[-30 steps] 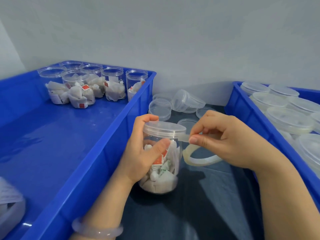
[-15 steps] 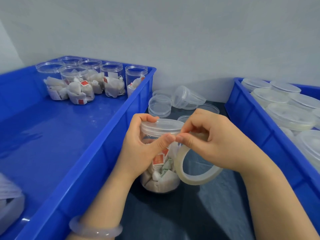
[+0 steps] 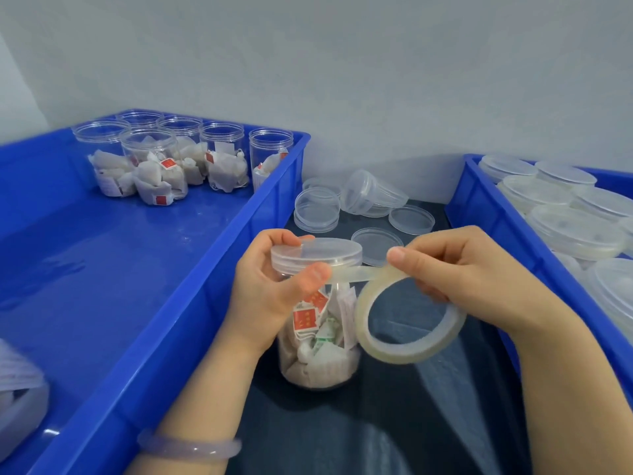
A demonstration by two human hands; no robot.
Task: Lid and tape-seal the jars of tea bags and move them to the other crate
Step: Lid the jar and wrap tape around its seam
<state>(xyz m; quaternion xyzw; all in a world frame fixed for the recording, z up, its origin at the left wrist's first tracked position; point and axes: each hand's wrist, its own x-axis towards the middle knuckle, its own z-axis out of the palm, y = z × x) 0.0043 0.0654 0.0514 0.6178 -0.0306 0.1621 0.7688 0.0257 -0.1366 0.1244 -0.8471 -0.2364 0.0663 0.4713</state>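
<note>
As crates [image 3: 191, 303] flank the jar [image 3: 322, 365], loose lids [image 3: 411, 219] lie behind — some stacked.

Left hand [image 3: 263, 296] curled, gripping; right hand [image 3: 472, 275] pinching, lower fingers seemingly curled

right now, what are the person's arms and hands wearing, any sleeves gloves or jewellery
Both forearms are bare, with no sleeves or gloves in view. At the wrist of the left hand sits a smooth, rounded bangle of pale translucent lilac. The right hand shows no ring, watch or band.
</note>
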